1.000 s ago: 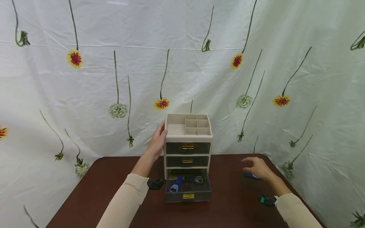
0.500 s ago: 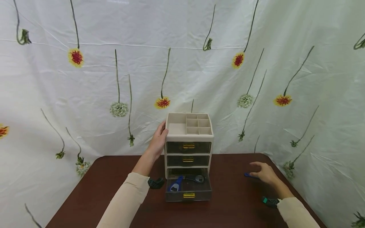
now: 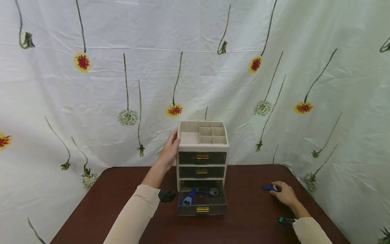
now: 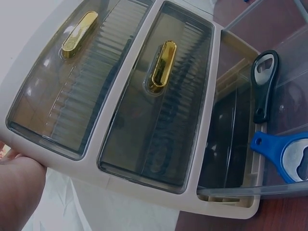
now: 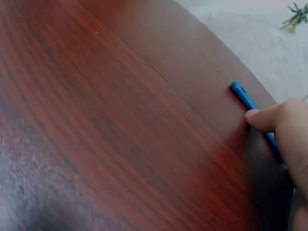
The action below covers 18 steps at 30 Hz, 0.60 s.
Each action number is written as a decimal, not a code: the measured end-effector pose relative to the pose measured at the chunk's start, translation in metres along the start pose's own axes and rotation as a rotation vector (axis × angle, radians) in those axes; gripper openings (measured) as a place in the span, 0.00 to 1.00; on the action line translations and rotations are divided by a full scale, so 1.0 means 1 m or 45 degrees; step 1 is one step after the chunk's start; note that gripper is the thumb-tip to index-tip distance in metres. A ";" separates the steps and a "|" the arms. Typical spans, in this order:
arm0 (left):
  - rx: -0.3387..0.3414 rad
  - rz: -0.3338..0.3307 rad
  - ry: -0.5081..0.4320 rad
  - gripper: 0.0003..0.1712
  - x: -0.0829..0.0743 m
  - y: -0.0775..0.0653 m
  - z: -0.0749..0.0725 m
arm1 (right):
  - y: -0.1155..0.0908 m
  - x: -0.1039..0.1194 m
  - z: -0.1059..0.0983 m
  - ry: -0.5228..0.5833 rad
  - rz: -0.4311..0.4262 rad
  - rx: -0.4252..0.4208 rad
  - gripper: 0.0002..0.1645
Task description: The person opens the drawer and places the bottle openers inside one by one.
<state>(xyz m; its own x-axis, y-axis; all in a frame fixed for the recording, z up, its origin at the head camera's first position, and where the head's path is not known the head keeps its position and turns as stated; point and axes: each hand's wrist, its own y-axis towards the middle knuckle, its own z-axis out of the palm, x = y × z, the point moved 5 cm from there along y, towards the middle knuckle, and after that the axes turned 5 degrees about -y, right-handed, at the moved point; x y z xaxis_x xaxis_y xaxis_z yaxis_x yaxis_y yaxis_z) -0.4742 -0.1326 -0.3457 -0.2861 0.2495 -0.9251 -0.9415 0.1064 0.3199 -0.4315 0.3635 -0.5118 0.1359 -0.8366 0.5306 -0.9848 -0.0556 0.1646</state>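
Observation:
My left hand point(image 3: 168, 154) rests against the left side of a cream drawer organizer point(image 3: 202, 148), with fingers extended along its upper edge. At the right of the table, my right hand point(image 3: 284, 194) pinches a blue bottle opener point(image 3: 268, 187). The right wrist view shows a fingertip on the opener's handle point(image 5: 239, 92); its far end is hidden by the hand. Whether it touches the table, I cannot tell. The organizer's bottom drawer point(image 3: 202, 210) is pulled out. Inside lie another blue bottle opener point(image 4: 276, 149) and a black one point(image 4: 264, 86), both with metal heads.
Two upper drawers point(image 3: 202, 158) point(image 3: 201, 172) with gold handles are closed. The organizer's top has a divided tray point(image 3: 189, 137). A dark reddish-brown table point(image 3: 243, 210) lies beneath, and a white flower-print cloth point(image 3: 146, 84) hangs behind and around it.
My right hand has come down onto the blue bottle opener and taken it between its fingers; the opener's head now shows by the fingertips. My left hand stays on the organizer.

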 end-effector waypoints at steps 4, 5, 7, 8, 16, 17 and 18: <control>-0.012 -0.011 0.005 0.32 0.002 0.001 -0.002 | -0.001 0.004 0.005 -0.081 -0.068 -0.051 0.23; -0.018 -0.012 0.006 0.32 0.002 0.001 -0.002 | -0.001 0.005 0.005 -0.095 -0.089 -0.056 0.22; -0.028 -0.010 0.005 0.32 0.002 0.001 -0.003 | 0.000 0.008 0.005 -0.108 -0.124 -0.063 0.18; -0.027 -0.007 0.007 0.32 0.001 0.001 -0.004 | 0.000 0.009 0.005 -0.117 -0.143 -0.067 0.17; -0.012 -0.020 0.014 0.33 0.001 0.001 -0.001 | 0.000 0.014 0.005 -0.236 -0.204 -0.111 0.11; -0.013 -0.021 0.012 0.32 0.001 0.001 -0.001 | 0.000 0.015 0.004 -0.243 -0.205 -0.110 0.11; -0.013 -0.019 0.011 0.32 0.001 0.001 -0.001 | 0.001 0.016 0.004 -0.251 -0.212 -0.105 0.11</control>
<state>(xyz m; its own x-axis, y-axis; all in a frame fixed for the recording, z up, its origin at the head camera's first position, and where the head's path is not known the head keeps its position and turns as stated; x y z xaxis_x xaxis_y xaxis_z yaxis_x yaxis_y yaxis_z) -0.4756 -0.1331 -0.3462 -0.2736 0.2395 -0.9316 -0.9474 0.1001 0.3039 -0.4306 0.3484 -0.5066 0.2634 -0.9100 0.3202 -0.9375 -0.1632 0.3074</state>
